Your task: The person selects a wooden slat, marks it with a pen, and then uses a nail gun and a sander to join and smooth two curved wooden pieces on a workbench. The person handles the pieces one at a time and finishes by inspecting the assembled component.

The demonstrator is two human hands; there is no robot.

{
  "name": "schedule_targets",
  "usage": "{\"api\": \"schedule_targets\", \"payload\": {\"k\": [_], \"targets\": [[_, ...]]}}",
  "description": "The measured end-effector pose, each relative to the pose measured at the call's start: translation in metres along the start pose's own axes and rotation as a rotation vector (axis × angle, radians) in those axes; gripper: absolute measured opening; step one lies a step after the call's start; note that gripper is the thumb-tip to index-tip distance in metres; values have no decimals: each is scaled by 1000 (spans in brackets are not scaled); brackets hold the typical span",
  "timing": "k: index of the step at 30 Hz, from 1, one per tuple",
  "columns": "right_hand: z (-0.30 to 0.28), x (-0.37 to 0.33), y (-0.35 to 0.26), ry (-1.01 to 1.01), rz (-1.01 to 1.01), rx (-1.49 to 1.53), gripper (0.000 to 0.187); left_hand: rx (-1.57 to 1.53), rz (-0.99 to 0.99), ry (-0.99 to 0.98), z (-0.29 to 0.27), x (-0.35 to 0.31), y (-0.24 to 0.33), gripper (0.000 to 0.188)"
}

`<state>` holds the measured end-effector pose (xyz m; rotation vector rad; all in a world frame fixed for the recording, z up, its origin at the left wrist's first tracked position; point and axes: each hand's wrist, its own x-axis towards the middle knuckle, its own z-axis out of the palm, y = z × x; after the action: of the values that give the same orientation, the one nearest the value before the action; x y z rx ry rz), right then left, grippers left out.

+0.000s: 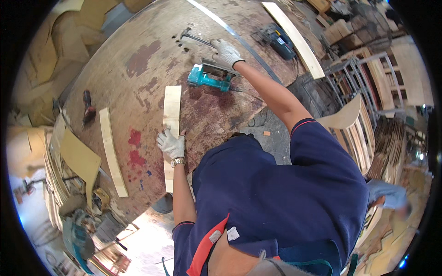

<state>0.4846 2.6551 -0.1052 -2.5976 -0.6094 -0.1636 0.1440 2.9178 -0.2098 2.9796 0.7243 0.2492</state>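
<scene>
My left hand (171,143), in a white knit glove with a wristwatch below it, lies across a pale wooden strip (172,103) on the worn table. Its fingers reach over one edge of the strip and the thumb sits at the other, gripping it. Farther off, my gloved right hand (225,53) is closed around the handle of a hammer (198,39), whose dark head points left. Just below that hand, a teal nail gun (209,82) rests on its side. Several small dark bits (180,44) lie near the hammer head.
A second wooden strip (113,152) and a drill (87,109) lie to the left. At the far right are a dark corded power tool (276,41) and a longer board (294,39). A metal straightedge (235,37) crosses the table (115,83). Another person (389,195) is at the right.
</scene>
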Motion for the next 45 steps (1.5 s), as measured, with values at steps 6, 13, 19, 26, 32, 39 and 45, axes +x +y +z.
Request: {"api": "schedule_targets", "payload": {"k": [6,13,19,26,32,39,45], "targets": [[-20,-59,83,124,104,0,59,-161,135,-117,-15,20,-34,56],[-73,-88,220,214,390,-301,58,-265,-317,-278,-24,64,-91,51],[-77,-46,298,-6,287,-446,78,-234,-345,-241,-16,60,-51,57],[-77,-10,315,-224,408,-487,88,-56,101,-563,-53,34,0,50],[-50,-38,269,-145,548,-435,92,-127,483,-350,-51,-14,57,90],[-74,-63,293,77,539,-352,60,-155,561,-314,-39,-27,92,99],[-81,-53,319,220,572,-434,70,-142,634,-419,-28,-16,95,77]]}}
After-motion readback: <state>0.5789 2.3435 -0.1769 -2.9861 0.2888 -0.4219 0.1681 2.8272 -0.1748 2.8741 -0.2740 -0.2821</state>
